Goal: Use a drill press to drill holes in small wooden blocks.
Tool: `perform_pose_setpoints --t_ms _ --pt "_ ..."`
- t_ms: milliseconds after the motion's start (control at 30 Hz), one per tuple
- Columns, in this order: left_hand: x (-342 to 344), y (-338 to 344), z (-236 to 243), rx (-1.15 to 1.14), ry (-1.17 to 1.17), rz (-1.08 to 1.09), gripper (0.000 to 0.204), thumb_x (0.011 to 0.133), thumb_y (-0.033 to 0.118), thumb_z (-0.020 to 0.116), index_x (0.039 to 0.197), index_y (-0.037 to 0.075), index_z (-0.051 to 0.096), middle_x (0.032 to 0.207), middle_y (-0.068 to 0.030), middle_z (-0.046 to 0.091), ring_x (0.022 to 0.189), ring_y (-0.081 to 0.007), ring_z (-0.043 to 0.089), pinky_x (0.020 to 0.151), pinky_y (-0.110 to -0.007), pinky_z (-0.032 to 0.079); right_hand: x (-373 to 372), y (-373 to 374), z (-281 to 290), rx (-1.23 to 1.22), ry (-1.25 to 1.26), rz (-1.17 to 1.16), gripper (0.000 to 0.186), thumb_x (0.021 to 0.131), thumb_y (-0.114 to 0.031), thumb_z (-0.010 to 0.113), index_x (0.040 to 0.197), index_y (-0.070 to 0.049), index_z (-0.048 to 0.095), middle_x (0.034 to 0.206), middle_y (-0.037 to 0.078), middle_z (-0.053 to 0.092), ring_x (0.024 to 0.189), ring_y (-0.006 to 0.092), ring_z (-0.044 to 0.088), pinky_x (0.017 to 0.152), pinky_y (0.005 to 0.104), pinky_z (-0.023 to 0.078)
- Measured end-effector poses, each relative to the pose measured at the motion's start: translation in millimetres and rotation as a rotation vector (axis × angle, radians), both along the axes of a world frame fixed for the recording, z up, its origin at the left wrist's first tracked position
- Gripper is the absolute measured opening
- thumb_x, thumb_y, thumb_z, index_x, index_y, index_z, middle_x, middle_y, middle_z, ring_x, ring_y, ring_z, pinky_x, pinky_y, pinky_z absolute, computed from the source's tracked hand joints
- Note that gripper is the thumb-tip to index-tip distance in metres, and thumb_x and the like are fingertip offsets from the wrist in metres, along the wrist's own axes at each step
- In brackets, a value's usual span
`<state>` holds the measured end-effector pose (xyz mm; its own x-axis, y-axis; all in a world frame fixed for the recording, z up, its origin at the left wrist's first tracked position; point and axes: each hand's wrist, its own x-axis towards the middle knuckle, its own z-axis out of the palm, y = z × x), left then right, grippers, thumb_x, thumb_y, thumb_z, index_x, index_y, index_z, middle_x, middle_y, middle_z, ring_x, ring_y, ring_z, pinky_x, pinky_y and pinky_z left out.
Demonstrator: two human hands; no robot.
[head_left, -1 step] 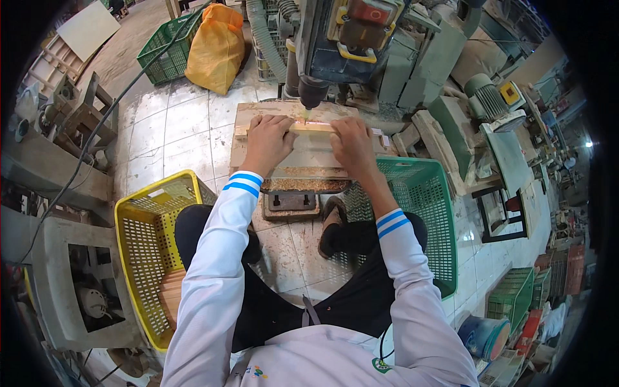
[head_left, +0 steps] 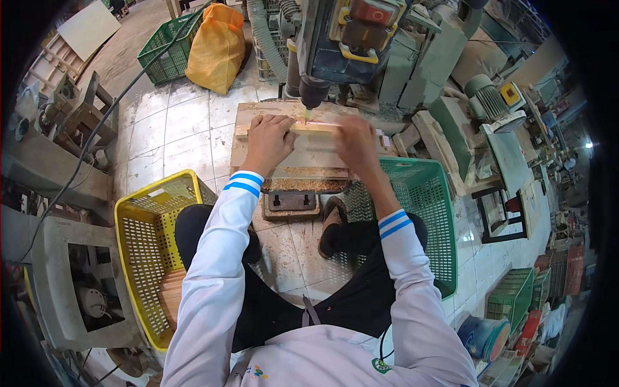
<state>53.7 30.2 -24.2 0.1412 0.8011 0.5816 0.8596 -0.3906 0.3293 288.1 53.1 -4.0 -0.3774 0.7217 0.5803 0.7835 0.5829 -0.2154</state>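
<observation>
A narrow, light wooden strip (head_left: 316,128) lies crosswise on the wood-topped table of a drill press (head_left: 314,90), beneath its chuck and bit. Around the bit lie some shavings. My left hand (head_left: 268,140) grips the strip's left part, fingers curled over its far side and thumb toward the bit. At the strip's right end is my right hand (head_left: 356,143), smeared by motion, so its fingers are hard to make out. The board (head_left: 258,113) behind the strip carries sawdust, and more wood chips (head_left: 300,185) gather along the table's near edge.
A yellow basket (head_left: 122,238) with wooden pieces (head_left: 170,293) stands by my left leg, a green basket (head_left: 449,226) by my right. Beyond the press are an orange sack (head_left: 216,51) and another green crate (head_left: 155,61). Machinery (head_left: 487,97) lines the right side.
My right hand has shifted slightly to the right and is now blurred. My left hand and the wooden strip look the same.
</observation>
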Motion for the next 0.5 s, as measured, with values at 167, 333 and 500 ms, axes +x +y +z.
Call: perform_pose_setpoints --t_ms 167,333,500 --pt "0 1 -1 -0.02 0.004 0.029 0.029 0.083 0.025 0.071 0.107 0.009 0.073 0.11 -0.0043 0.071 0.109 -0.0221 0.062 0.102 -0.041 0.038 34 22 113 0.067 0.443 0.002 0.041 0.104 -0.038 0.048 0.122 -0.004 0.064 0.107 0.013 0.067 0.103 0.0295 0.064 0.091 0.0393 0.048" --pt "1 1 -2 -0.019 0.008 0.04 0.029 0.083 0.026 0.071 0.107 0.01 0.074 0.111 -0.0043 0.071 0.11 -0.022 0.062 0.102 -0.04 0.038 48 97 283 -0.05 1.376 0.291 0.038 0.102 -0.034 0.051 0.122 -0.003 0.061 0.117 0.011 0.066 0.103 0.0205 0.062 0.093 0.0365 0.048" --pt "0 1 -1 -0.02 0.026 0.037 0.028 0.084 0.025 0.071 0.108 0.01 0.074 0.111 -0.0041 0.072 0.11 -0.0224 0.062 0.102 -0.04 0.039 67 159 338 -1.065 1.562 1.517 0.031 0.105 -0.022 0.046 0.127 -0.004 0.058 0.121 0.009 0.064 0.1 0.0228 0.062 0.09 0.0378 0.052"
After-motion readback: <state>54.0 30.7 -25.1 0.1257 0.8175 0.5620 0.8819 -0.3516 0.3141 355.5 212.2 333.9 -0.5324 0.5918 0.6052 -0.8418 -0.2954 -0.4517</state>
